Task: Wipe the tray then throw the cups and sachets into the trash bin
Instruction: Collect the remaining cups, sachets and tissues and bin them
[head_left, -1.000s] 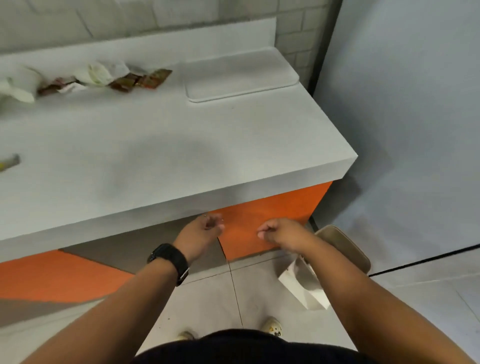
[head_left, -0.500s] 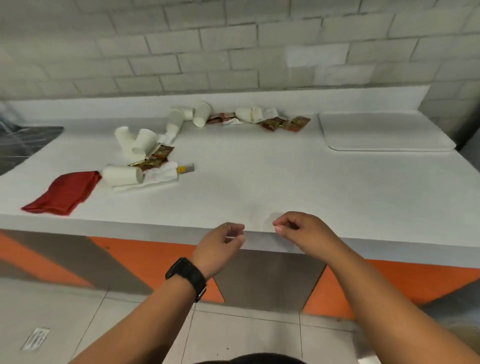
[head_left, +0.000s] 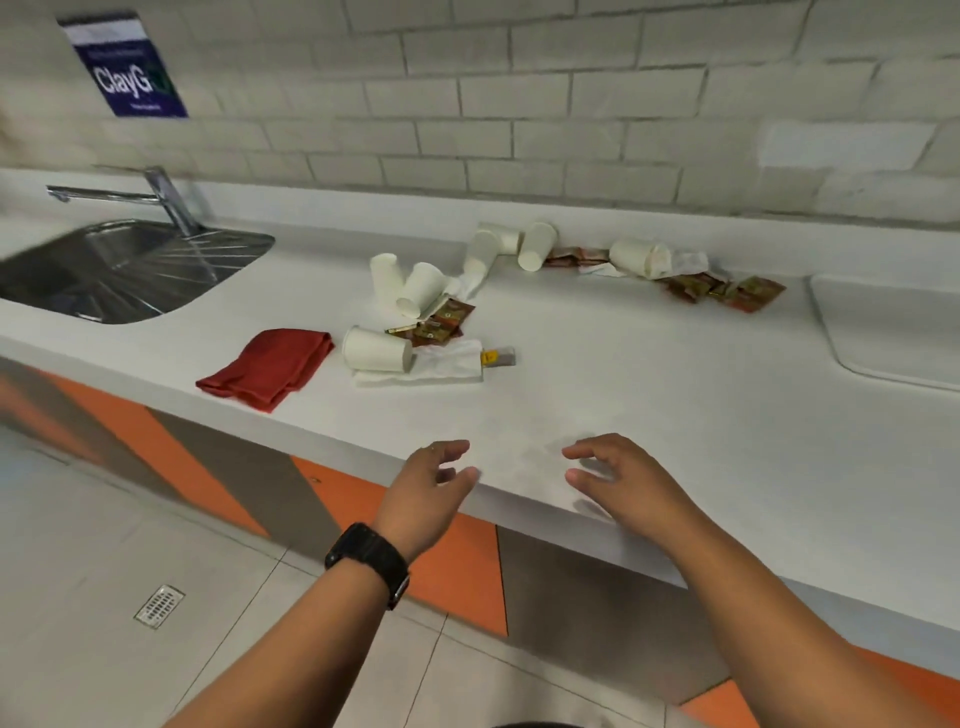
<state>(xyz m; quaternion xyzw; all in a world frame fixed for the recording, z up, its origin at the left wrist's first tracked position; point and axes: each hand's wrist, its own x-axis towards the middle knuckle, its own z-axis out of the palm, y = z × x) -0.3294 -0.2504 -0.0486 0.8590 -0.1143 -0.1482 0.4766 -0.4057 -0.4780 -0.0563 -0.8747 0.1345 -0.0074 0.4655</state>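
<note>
Both hands are out over the front edge of the white counter (head_left: 649, 395), and neither is holding a thing: the left hand (head_left: 423, 493), black watch (head_left: 369, 561) on its wrist, has its fingers spread and loosely curled, and the right hand (head_left: 621, 480) beside it is just as slack, fingers fanned above the countertop. Straight ahead of the left hand, well apart from it, lies a folded red cloth (head_left: 267, 366). Just right of the cloth sits a tipped paper cup (head_left: 376, 349) on a white napkin (head_left: 441, 366), with brown sachets (head_left: 444, 325) touching behind it. Farther out from both hands, more white cups (head_left: 537, 245) lie scattered toward the tiled wall, and a second cluster of sachets (head_left: 727, 291) trails off ahead of the right hand. The pale tray (head_left: 883, 332) lies far out to the right of the right hand, at the frame's edge. Far left of the left hand, the steel sink (head_left: 119, 270) and its tap (head_left: 156, 197).
</note>
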